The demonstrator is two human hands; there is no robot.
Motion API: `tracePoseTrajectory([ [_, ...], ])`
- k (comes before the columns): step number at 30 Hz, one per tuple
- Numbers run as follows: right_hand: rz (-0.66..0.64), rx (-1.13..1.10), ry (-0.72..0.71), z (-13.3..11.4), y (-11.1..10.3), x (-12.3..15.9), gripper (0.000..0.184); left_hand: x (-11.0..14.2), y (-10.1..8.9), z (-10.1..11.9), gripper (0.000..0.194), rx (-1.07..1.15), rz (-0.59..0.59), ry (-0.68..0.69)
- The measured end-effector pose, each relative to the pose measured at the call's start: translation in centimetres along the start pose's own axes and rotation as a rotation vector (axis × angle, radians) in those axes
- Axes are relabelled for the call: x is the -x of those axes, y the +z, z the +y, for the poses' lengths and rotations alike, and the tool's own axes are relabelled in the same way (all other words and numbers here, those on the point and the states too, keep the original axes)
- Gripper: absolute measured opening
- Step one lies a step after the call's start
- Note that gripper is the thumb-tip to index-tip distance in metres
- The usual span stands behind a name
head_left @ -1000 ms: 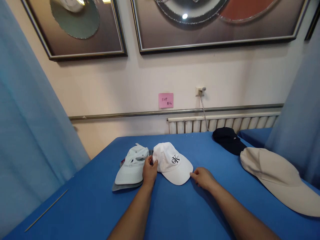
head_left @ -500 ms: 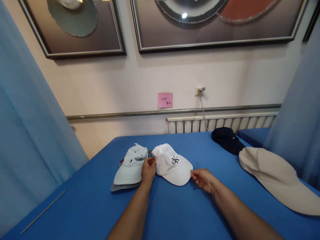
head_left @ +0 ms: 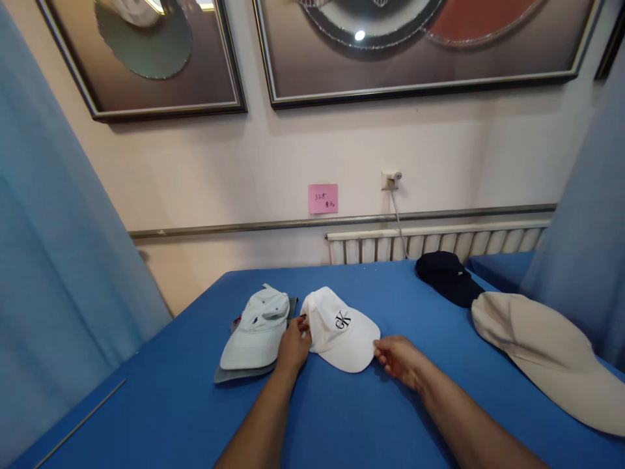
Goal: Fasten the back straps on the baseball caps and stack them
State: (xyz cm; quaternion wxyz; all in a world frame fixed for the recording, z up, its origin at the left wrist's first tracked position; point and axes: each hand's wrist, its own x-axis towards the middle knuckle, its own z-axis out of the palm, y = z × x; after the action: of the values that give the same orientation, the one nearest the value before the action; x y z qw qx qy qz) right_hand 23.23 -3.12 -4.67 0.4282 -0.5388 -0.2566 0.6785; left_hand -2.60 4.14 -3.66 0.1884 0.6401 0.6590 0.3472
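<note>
A white baseball cap with dark letters on its front lies between my hands, its brim toward the lower right. My left hand is closed at the cap's left rear edge, with the fingertips partly hidden. At the brim's right edge, the thumb and fingers of my right hand pinch it. Just left of my left hand, a pale mint baseball cap rests on top of a grey cap, which shows only at its edges.
A navy cap and a large beige cap lie at the right of the blue table. On the left is a thin stick. Blue curtains flank the table. Behind it are a radiator and a metal pipe.
The whole view has shifted slightly, with the table and caps a little lower. Both hands stay at the white cap's edges, and the cap hardly moves against the table.
</note>
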Motion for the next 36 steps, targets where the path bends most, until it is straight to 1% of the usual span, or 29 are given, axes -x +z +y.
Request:
tracePoseTrajectory([
  [4, 0.004, 0.008, -0.005, 0.0, 0.2, 0.3, 0.026, 0.3, -0.5, 0.9, 0.046, -0.251, -0.102, 0.050],
  [8, 0.009, 0.019, -0.011, -0.1, 0.3, 0.6, 0.025, 0.0, -0.9, 1.8, 0.035, -0.447, -0.129, 0.081],
  [11, 0.010, 0.030, -0.011, -0.2, 0.3, 0.5, 0.025, -0.1, -0.9, 2.2, 0.031, -0.472, -0.121, 0.081],
  [15, 0.010, 0.039, -0.013, -0.1, 0.3, 0.4, 0.026, 0.0, -0.9, 2.1, 0.038, -0.460, -0.102, 0.062],
  [17, 0.009, 0.039, -0.015, -0.1, 0.3, 0.3, 0.027, 0.0, -1.1, 1.8, 0.039, -0.387, -0.074, 0.043],
  [19, 0.011, 0.037, -0.015, 0.0, 0.3, 0.2, 0.028, -0.3, -1.3, 1.4, 0.036, -0.250, -0.008, 0.018],
  [23, 0.015, 0.026, 0.002, -0.2, 0.1, 0.1, 0.030, -1.2, -1.8, 0.7, 0.033, 0.129, 0.202, -0.035],
  [26, 0.007, 0.009, 0.022, -0.4, -0.1, 0.2, 0.030, -1.6, -1.5, 0.4, 0.032, 0.430, 0.294, -0.066],
  [28, 0.000, -0.002, 0.037, -0.6, -0.2, 0.3, 0.028, -1.7, -1.1, 0.3, 0.031, 0.551, 0.307, -0.092],
  [30, -0.002, -0.014, 0.048, -0.6, -0.3, 0.4, 0.026, -1.6, -0.7, 0.3, 0.031, 0.598, 0.309, -0.115],
  [33, 0.002, -0.034, 0.048, -0.7, -0.2, 0.4, 0.022, -1.4, -0.4, 0.3, 0.032, 0.600, 0.298, -0.128],
  [36, 0.014, -0.044, 0.045, -0.6, -0.2, 0.2, 0.021, -1.2, -0.3, 0.3, 0.030, 0.576, 0.256, -0.133],
])
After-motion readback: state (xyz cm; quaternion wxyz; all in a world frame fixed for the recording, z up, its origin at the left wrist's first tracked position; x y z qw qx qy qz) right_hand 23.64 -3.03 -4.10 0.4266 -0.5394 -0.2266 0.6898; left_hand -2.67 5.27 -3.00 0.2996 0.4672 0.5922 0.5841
